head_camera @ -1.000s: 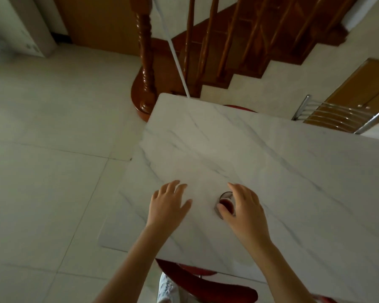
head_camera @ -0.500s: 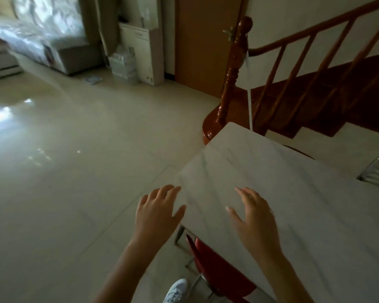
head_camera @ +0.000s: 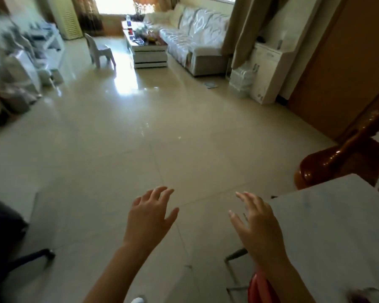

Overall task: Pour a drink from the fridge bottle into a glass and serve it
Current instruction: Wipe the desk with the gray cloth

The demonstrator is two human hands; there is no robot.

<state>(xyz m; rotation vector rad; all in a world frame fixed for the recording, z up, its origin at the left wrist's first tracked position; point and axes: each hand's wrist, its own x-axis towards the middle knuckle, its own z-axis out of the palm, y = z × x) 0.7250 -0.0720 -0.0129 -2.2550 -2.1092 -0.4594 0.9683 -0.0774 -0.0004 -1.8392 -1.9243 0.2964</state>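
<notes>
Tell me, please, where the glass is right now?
In the head view the glass sits, blurred, at the bottom right corner on the marble table, behind the right hand; neither hand holds it.

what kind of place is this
Most likely a home living room: a long pale sofa along the far wall, a low white coffee table before it, a white marble-look table nearby.
</notes>
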